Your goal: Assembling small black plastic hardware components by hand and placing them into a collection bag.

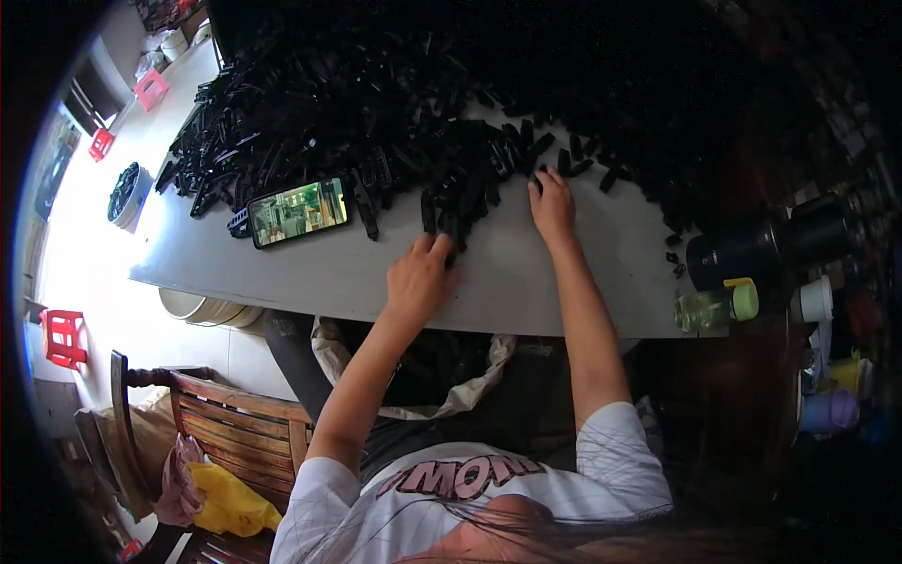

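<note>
A large heap of small, long black plastic pieces (310, 122) covers the far part of the grey table (507, 273). My left hand (418, 282) is at the heap's near edge, its fingers curled round a dark piece (448, 254) that is partly hidden by them. Farther right and deeper in, my right hand (553, 209) pinches a small black plastic piece (537, 184) between thumb and fingers. Several loose pieces (569, 160) lie just beyond it. The exact kind of these pieces is too dark to make out.
A phone (301, 212) with its screen lit lies left of my left hand. At the right edge are a green-lidded bottle (714, 305) and a black cylinder (733, 258). Below the table edge hangs an open pale sack (451, 406). A wooden chair (240, 428) stands at the left.
</note>
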Demonstrator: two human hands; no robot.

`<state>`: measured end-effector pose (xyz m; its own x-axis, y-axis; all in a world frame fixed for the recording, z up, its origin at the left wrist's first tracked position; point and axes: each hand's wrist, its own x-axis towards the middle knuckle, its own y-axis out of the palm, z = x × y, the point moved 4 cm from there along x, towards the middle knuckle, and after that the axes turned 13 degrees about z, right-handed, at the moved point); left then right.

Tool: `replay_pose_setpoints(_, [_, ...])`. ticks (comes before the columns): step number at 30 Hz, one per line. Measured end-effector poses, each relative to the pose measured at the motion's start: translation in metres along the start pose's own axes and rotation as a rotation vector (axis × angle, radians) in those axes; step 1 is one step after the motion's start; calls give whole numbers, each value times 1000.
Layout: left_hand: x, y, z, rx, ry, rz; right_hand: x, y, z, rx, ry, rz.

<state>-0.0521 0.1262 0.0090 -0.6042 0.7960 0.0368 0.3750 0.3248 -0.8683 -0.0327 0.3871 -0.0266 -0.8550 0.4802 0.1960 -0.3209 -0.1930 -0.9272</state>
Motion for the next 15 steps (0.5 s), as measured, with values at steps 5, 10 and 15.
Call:
replay_pose_setpoints(5, [-12, 3, 36, -42, -68, -61, -49, -16, 27, -31, -22, 51])
replay_pose_setpoints(10, [-21, 10, 55, -841, -11, 8, -83, -27, 38, 229, -2, 230])
replay_pose_setpoints(15, [-33, 14, 29, -1304, -36, 28, -130, -32, 97, 1440, 41, 301])
